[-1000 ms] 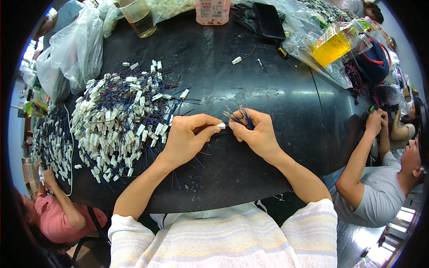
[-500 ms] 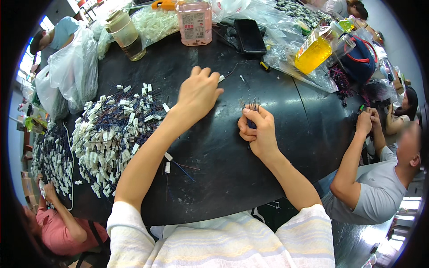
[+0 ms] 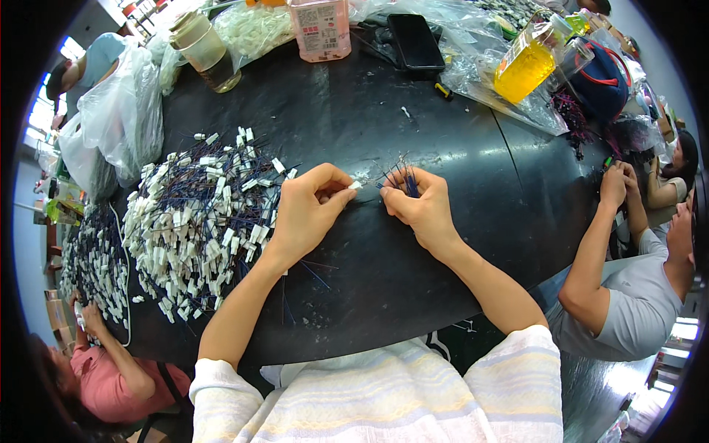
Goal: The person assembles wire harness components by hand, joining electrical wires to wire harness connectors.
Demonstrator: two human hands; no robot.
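Note:
Between the thumb and fingers of my left hand [image 3: 314, 209] is a small white connector [image 3: 355, 185], pinched at its end. My right hand [image 3: 419, 203], closed, holds a bunch of short dark wires [image 3: 410, 183] whose thin ends fan out above the fingers. The two hands face each other over the black table [image 3: 399, 295], a small gap apart. To the left of my left hand lies a large heap of white connectors with dark wires [image 3: 199, 221]. A few loose wires [image 3: 316, 275] lie below my left wrist.
A second heap [image 3: 96, 258] lies farther left, past a pale cord. Along the back stand a pink bottle [image 3: 321, 33], a phone [image 3: 416, 42], a tumbler [image 3: 207, 55] and a yellow-liquid bottle [image 3: 524, 70]. Co-workers sit at both sides; one's hands [image 3: 619, 184] work at right.
My left hand has come back toward me from the far side of the table with the white connector, nearing my right hand. My right hand has turned slightly inward, still holding the wires.

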